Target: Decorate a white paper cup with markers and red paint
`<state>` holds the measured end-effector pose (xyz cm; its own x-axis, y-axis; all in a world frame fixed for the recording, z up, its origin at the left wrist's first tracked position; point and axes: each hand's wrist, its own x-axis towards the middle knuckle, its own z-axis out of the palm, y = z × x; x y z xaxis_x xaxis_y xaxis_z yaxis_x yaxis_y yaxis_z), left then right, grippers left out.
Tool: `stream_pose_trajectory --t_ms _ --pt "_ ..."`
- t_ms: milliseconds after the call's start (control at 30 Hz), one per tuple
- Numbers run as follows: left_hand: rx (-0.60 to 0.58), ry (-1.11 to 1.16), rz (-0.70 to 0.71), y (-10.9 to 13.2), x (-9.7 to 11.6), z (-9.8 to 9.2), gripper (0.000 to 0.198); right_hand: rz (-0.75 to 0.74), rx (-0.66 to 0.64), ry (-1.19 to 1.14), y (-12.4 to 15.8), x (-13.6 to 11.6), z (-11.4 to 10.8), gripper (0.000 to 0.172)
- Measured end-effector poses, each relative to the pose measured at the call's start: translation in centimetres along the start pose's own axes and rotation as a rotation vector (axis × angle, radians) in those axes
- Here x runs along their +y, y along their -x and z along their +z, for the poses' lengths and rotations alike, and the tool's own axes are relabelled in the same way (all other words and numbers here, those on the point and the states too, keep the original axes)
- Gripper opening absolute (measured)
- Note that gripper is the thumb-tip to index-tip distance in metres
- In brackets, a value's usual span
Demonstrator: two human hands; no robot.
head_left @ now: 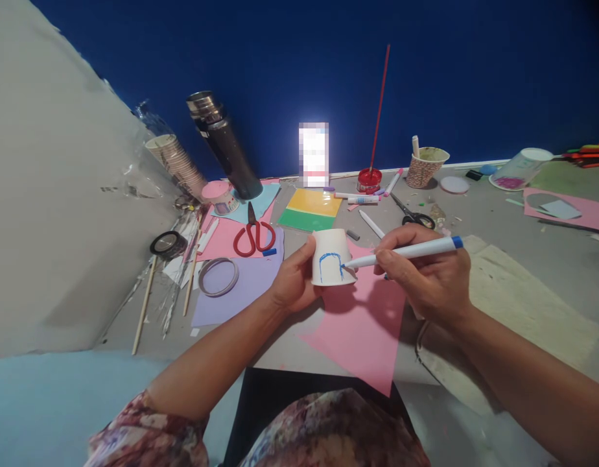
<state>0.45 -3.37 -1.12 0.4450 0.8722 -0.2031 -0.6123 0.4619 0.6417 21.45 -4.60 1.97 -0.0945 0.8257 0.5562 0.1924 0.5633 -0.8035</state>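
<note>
Above the pink paper sheet (360, 334), the left hand (295, 277) grips an inverted white paper cup (331, 267); the right hand (428, 282), closed around a blue-ended marker (421, 249), holds its tip against the cup's blue arch (331, 255). Beyond lie red-handled scissors (252, 226); farther back stands a dark thermos (231, 155).

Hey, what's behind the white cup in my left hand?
Beyond the cup: green and yellow sheets; pink paper at its right. Part of your left hand, and whatever else the cup covers, can't be seen.
</note>
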Motion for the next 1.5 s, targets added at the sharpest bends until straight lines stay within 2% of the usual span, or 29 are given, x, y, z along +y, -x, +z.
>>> stream_pose_trajectory --t_ms 233,467,600,867,1033,1200,1500 --pt "-0.033 -0.022 -0.029 0.0 0.0 -0.1 0.054 -0.040 0.044 0.008 -0.2 0.2 0.0 0.010" --pt "-0.006 -0.030 0.039 0.0 -0.4 0.0 0.050 -0.115 0.031 0.028 0.2 0.0 0.3 0.009" --pt "0.007 -0.055 0.061 -0.2 -0.7 -0.2 0.054 -0.203 0.030 0.048 0.5 -0.2 0.6 0.013" --pt "0.033 -0.082 0.114 -0.3 -0.9 -0.2 0.061 -0.270 -0.020 0.078 0.3 -0.1 0.7 0.015" --pt "0.074 -0.105 0.123 -0.2 -1.0 -0.2 0.051 -0.292 -0.020 0.093 0.1 -0.3 0.8 0.014" --pt "0.048 -0.123 0.131 -0.3 -1.2 -0.3 0.058 -0.321 -0.040 0.113 0.1 -0.5 1.0 0.010" --pt "0.076 -0.111 0.115 -0.4 -1.3 -0.5 0.052 -0.311 -0.037 0.133 0.1 -0.3 1.0 0.006"
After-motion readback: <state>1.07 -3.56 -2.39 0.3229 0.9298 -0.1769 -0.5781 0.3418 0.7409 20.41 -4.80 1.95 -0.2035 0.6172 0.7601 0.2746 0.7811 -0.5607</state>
